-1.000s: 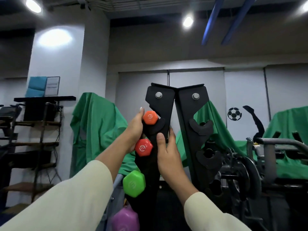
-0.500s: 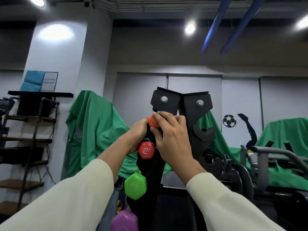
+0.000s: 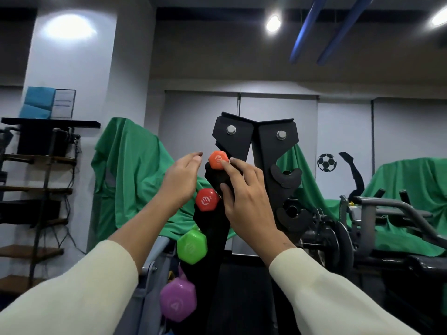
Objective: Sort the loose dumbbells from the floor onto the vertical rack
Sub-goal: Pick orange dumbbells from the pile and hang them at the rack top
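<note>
The orange dumbbell [image 3: 218, 160] sits in the top slot of the black vertical rack [image 3: 263, 151], above the red dumbbell [image 3: 206, 199]. The right hand [image 3: 244, 197] touches it with loosely curled fingers; the left hand [image 3: 180, 182] hovers released just left of it.

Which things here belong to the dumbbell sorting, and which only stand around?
Job: black rack; orange dumbbell; red dumbbell; green dumbbell; purple dumbbell; left hand; right hand.

Around: green cloth; shelf unit; football sticker.
</note>
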Available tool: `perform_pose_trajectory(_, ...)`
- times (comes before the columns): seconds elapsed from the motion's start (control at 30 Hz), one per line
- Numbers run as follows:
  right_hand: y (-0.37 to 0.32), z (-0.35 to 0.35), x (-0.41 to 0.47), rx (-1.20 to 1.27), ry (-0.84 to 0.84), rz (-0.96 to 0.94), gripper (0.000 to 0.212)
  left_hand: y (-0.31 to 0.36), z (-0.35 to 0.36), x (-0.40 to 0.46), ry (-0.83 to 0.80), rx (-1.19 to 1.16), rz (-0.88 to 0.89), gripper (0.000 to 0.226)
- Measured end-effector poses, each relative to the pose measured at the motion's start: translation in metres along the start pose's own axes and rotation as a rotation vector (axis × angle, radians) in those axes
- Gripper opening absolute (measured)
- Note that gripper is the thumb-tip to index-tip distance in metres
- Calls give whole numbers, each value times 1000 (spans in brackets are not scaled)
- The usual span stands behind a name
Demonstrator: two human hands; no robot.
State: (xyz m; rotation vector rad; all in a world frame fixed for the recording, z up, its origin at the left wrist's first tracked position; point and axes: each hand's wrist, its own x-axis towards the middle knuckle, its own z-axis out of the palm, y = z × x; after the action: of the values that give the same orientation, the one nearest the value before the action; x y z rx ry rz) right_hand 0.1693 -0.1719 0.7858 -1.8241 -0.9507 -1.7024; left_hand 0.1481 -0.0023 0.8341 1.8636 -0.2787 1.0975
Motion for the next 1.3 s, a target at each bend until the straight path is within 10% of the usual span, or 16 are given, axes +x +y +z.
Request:
perform_pose_trajectory(0.2, -8, -23, -45, 133, -54, 94, 42, 0, -14, -93, 166, 270, 440, 34)
perform_pose_trajectory(0.53, -48, -66, -154, 192, 2, 207, 20, -21, 3, -234, 118, 241, 465, 18)
perform_pose_trajectory(0.93, -76, -81, -385, 231, -269, 636, 7, -145, 63, -425, -248, 273, -76, 7)
perform_pose_trajectory(1.3, -59, -70, -604, 189, -878, 1252, 8, -293, 112, -571, -656, 444, -687, 11)
